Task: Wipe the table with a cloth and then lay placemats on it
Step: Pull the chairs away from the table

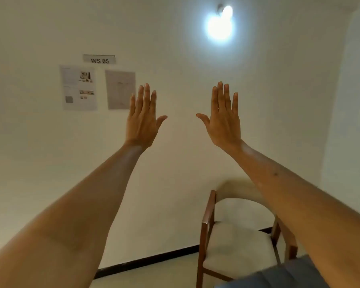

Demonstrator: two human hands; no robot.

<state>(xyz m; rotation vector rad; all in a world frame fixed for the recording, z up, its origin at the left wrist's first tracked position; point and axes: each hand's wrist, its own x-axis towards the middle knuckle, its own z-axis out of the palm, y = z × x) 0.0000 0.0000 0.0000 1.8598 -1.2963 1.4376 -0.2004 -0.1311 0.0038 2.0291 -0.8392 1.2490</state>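
Both arms are stretched out in front of me towards a white wall. My left hand point(142, 118) is raised with its back to the camera, fingers straight and together, thumb spread, holding nothing. My right hand point(223, 117) mirrors it, fingers straight and empty. No table, cloth or placemat is in view.
A wooden chair point(227, 235) with a pale seat and backrest stands at the lower right by the wall. A blue-grey surface point(279, 275) shows at the bottom right edge. Printed sheets point(78, 87) and a "WS 05" sign point(99, 59) hang on the wall; a lamp point(219, 26) glows above.
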